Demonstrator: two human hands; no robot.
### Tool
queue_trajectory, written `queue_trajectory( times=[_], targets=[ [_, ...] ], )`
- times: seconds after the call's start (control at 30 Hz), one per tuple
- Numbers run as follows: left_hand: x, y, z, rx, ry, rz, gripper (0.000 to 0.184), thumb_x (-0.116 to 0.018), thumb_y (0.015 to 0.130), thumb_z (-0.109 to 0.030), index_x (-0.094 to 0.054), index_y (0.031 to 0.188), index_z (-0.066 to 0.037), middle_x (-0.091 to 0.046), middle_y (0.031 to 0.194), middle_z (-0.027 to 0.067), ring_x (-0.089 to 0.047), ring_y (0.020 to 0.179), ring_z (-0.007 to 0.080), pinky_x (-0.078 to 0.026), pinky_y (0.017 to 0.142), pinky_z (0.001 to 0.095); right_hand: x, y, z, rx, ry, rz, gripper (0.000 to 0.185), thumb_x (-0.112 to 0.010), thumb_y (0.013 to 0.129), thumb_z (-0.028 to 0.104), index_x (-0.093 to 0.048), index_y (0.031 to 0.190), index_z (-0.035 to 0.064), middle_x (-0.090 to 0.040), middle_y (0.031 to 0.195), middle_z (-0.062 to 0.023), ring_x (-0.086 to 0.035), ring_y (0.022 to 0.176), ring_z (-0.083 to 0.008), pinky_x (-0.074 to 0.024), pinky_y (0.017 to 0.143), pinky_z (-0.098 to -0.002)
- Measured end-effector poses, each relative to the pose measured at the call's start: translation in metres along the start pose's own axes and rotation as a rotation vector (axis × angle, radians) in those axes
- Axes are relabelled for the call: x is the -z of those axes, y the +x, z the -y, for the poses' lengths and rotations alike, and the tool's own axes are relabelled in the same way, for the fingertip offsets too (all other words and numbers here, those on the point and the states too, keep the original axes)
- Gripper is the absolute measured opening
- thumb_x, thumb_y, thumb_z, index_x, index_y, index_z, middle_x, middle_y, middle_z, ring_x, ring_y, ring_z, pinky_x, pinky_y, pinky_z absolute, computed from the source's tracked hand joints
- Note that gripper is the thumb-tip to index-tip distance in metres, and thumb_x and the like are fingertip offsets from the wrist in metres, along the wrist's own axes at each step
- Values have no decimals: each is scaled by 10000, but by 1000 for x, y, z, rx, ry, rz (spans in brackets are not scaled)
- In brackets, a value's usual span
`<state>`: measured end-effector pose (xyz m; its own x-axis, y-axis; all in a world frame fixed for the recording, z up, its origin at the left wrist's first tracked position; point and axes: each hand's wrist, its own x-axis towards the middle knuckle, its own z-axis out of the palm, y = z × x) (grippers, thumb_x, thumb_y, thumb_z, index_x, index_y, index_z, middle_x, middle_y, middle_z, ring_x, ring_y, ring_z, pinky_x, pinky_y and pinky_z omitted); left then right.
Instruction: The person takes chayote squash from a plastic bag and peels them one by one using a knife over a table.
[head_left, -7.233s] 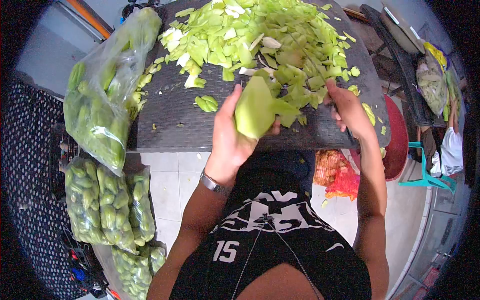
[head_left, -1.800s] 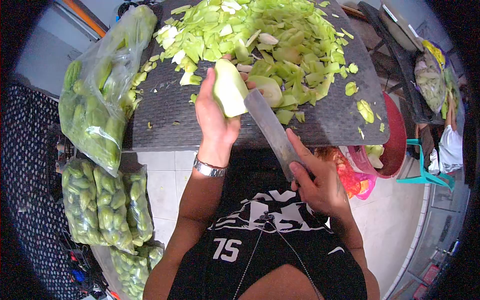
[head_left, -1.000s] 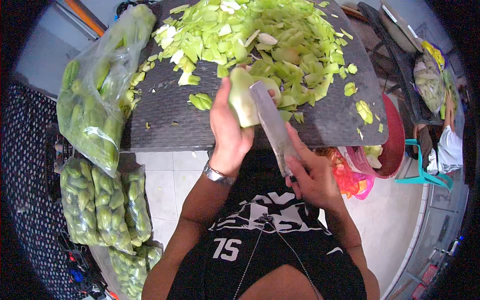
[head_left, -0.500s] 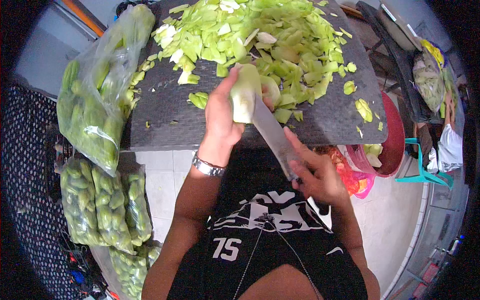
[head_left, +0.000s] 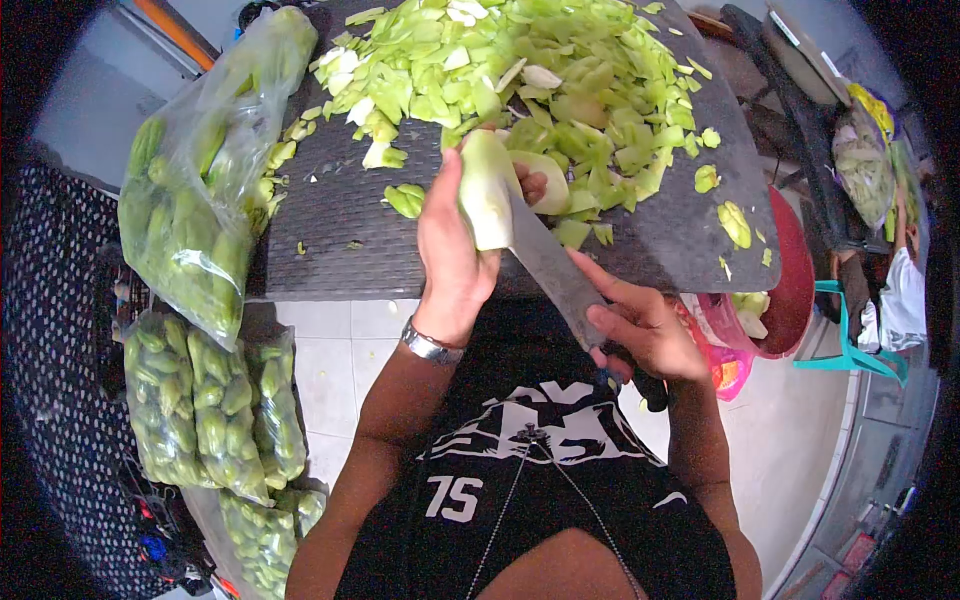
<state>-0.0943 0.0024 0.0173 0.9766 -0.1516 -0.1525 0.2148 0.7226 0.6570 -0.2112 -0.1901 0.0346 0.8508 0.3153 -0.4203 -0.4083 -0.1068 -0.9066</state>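
Note:
My left hand (head_left: 450, 235), with a metal-band watch on the wrist, is closed around a peeled pale green vegetable (head_left: 485, 195) that looks like a chayote. A pale cut slice (head_left: 548, 185) shows beside it, against my left fingertips. In my right hand (head_left: 645, 325) is a wide-bladed knife (head_left: 550, 275), its handle partly hidden by the fingers. The blade slants up and left, its tip end against the vegetable's right side. Beyond both hands, a big heap of light green slices (head_left: 420, 70) covers the far part of the dark woven-pattern table (head_left: 340, 265).
A clear bag of green vegetables (head_left: 190, 220) leans on the table's left edge. More filled bags (head_left: 160, 410) stand below it. At the right are a red tub (head_left: 790, 290) holding pale pieces and a teal stool (head_left: 850, 360). Loose pieces (head_left: 733, 225) lie near the table's right side.
The knife blade has shifted slightly down along the vegetable, and my right hand has moved a little right. The slice beside the vegetable has moved outward to the right. The view shifted slightly.

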Motion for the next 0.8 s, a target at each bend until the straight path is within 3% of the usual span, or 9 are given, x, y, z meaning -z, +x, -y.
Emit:
queue_trajectory(
  times=[0.3,0.4,0.5,0.6,0.63,0.7,0.8],
  targets=[
    [19,11,12,-12,58,-10,478,-360,1097,-369,-534,1342,2,-687,977,182,-704,824,285,-602,739,411,0,1,0,-80,162,19,593,-551,1045,187,-332,1595,209,-595,760,22,-529,602,-63,-416,464,-218],
    [24,12,6,2,70,20,486,-371,1092,-382,-544,1321,10,-688,993,179,-700,847,285,-597,769,424,6,0,3,-89,305,155,595,-554,1045,203,-329,1596,198,-595,754,15,-534,598,-67,-416,456,-220],
    [13,9,-3,9,80,-42,501,-366,1087,-408,-568,1301,-2,-692,1024,159,-692,914,287,-576,821,447,-3,-2,7,-71,243,104,592,-556,1044,216,-336,1592,185,-590,748,11,-541,602,-65,-422,462,-213],
    [17,19,-5,29,-174,-57,506,-351,1083,-434,-596,1291,-43,-691,1052,126,-676,972,280,-547,864,455,-9,-3,0,45,-3,-117,556,-560,1043,220,-387,1565,140,-606,747,-25,-553,601,-101,-467,513,-270],
    [17,15,-9,46,-140,-100,512,-364,1068,-422,-574,1332,-37,-673,1172,153,-658,1058,280,-530,924,427,-10,-6,4,87,-111,-173,546,-570,1037,221,-408,1552,140,-602,760,-41,-561,623,-125,-480,554,-296],
    [26,22,-10,80,-213,-17,529,-374,1059,-444,-576,1329,-36,-677,1124,146,-660,1024,287,-531,918,433,-14,-13,17,169,-331,-286,527,-588,1025,223,-451,1527,138,-595,788,-73,-578,666,-171,-505,634,-347],
    [31,24,-8,121,-290,9,526,-400,1045,-509,-618,1240,-71,-680,1025,108,-664,945,266,-540,863,452,-17,-13,19,370,-717,-277,506,-581,1000,188,-505,1492,94,-545,843,-93,-544,751,-190,-469,694,-330]
  ],
)
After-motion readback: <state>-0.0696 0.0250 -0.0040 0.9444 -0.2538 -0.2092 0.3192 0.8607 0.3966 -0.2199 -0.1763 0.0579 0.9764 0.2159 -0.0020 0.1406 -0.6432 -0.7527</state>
